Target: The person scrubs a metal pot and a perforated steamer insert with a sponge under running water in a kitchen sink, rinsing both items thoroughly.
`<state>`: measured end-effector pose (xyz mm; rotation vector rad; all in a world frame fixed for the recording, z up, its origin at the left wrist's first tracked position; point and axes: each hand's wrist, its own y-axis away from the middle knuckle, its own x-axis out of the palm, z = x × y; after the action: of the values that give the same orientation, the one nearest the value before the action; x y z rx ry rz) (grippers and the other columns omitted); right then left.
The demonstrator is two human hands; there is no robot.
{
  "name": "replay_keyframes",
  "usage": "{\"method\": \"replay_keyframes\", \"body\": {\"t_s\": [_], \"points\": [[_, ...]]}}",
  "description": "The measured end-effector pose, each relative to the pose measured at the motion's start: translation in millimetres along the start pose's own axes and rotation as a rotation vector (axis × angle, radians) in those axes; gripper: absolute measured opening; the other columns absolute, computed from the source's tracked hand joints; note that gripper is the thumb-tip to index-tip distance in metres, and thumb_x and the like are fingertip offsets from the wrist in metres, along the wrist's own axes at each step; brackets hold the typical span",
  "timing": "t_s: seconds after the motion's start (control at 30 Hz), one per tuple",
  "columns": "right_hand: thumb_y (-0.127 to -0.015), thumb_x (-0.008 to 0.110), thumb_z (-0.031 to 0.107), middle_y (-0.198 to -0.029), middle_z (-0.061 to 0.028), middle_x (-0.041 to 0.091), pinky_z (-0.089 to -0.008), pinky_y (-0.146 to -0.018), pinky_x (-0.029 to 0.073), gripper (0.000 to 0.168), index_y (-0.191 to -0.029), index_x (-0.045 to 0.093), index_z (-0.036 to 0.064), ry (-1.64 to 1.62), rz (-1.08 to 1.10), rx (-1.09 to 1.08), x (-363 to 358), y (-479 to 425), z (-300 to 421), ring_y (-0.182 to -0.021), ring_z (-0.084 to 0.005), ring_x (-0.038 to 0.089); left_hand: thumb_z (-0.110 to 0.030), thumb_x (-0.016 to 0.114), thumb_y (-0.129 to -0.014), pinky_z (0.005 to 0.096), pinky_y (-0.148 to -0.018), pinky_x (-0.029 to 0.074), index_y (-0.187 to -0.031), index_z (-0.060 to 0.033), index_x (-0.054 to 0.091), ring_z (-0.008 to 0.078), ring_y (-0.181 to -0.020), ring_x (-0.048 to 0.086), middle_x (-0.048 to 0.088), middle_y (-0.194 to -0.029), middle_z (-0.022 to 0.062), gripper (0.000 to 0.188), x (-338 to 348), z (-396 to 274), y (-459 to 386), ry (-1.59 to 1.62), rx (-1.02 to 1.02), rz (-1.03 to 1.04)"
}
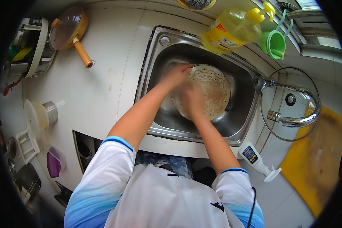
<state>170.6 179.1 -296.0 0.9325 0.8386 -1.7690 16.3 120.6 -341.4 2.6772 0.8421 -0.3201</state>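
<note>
A round perforated steamer plate (213,88), stained brown and marked with wavy ridges, lies tilted inside the stainless steel sink (162,114). My left hand (179,74) grips its upper left rim, with the fingertips over the edge. Blurred by motion, my right hand (193,99) is over the left part of the plate. Whether that hand holds something small cannot be made out. The chrome faucet (302,121) is swung to the right, away from the basin.
Behind the sink stand a yellow pump bottle (230,31) and a green cup (273,44). A glass lid (269,125), a white spray bottle (258,161) and a stained yellow board (316,159) are at right. A lidded pan (69,28) sits on the left counter.
</note>
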Motion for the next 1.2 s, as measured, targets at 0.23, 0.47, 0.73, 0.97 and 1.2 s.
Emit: {"method": "replay_keyframes", "body": {"t_s": [0.23,0.47,0.73,0.97,1.2], "points": [[-0.073,0.071,0.008,-0.095,-0.0118,0.057,-0.0441,-0.075,0.047,0.020,-0.090,0.061,0.009,-0.028,-0.154,0.211,-6.4,-26.7,-4.0,-0.092,-0.0338,0.057,-0.024,0.064,-0.086,0.0372,-0.103,0.042,-0.140,-0.0256,0.049,0.0314,-0.119,0.056,0.057,-0.132,0.0123,0.056,1.4,-33.0,-49.4,-0.357,-0.100,0.374],[-0.076,0.069,0.009,-0.095,-0.0147,0.056,-0.0465,-0.073,0.046,0.018,-0.092,0.060,0.009,0.004,0.103,0.114,-12.6,14.1,9.5,-0.090,-0.0369,0.056,-0.024,0.070,-0.081,0.0359,-0.103,0.042,-0.139,-0.0254,0.050,0.0288,-0.121,0.055,0.056,-0.135,0.0093,0.062,8.4,-29.8,-74.1,-0.470,-0.101,0.532],[-0.071,0.071,0.008,-0.092,-0.0142,0.054,-0.0464,-0.071,0.047,0.023,-0.091,0.059,0.010,-0.033,0.106,0.045,-0.7,28.2,5.1,-0.088,-0.0353,0.056,-0.029,0.077,-0.073,0.0358,-0.101,0.044,-0.133,-0.0234,0.058,0.0286,-0.118,0.058,0.060,-0.130,0.0103,0.063,3.2,-27.9,-96.2,-0.613,-0.034,0.633],[-0.071,0.070,0.006,-0.094,-0.0125,0.057,-0.0449,-0.073,0.048,0.021,-0.090,0.061,0.011,-0.089,-0.153,0.177,0.7,-40.7,9.3,-0.090,-0.0322,0.057,-0.028,0.079,-0.071,0.0353,-0.096,0.047,-0.128,-0.0189,0.062,0.0290,-0.110,0.062,0.065,-0.122,0.0115,0.060,2.9,-24.6,-97.8,-0.599,-0.051,0.606],[-0.075,0.066,0.009,-0.092,-0.0146,0.058,-0.0459,-0.075,0.047,0.017,-0.092,0.063,0.010,0.025,-0.083,0.313,-5.1,-29.7,-45.0,-0.091,-0.0351,0.057,-0.021,0.076,-0.078,0.0305,-0.089,0.050,-0.127,-0.0189,0.063,0.0177,-0.100,0.065,0.069,-0.112,0.0085,0.051,-7.4,-29.9,-97.5,-0.472,-0.141,0.708]]}}
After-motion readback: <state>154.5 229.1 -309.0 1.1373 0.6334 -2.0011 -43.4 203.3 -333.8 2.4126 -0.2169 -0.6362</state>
